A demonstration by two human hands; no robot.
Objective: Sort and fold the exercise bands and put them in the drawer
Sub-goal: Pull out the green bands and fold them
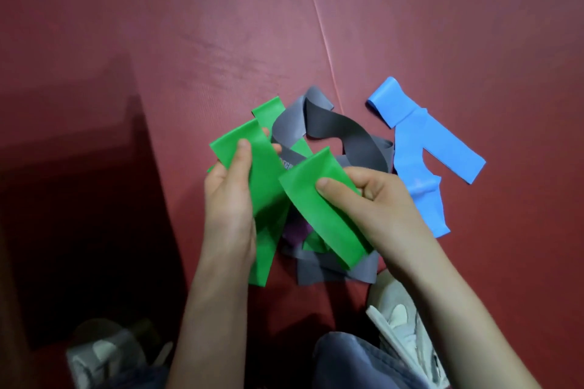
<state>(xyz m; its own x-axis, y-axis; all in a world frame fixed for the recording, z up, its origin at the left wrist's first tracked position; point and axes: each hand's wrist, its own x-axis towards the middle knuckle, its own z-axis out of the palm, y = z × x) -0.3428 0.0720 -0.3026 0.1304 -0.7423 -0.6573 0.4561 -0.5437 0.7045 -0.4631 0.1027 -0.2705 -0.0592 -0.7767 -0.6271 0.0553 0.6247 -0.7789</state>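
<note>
A red mat (221,25) covers the floor. On it the blue bands (420,148) lie at the right, beside the grey bands (328,126). Above the grey heap, the left hand (227,196) pinches one green band (265,186) and the right hand (376,199) pinches another green band (319,199).

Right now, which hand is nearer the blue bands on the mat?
Right. The right hand, pinching a green band, sits just beside the blue bands. The left hand holds green bands farther away, across the grey pile.
</note>
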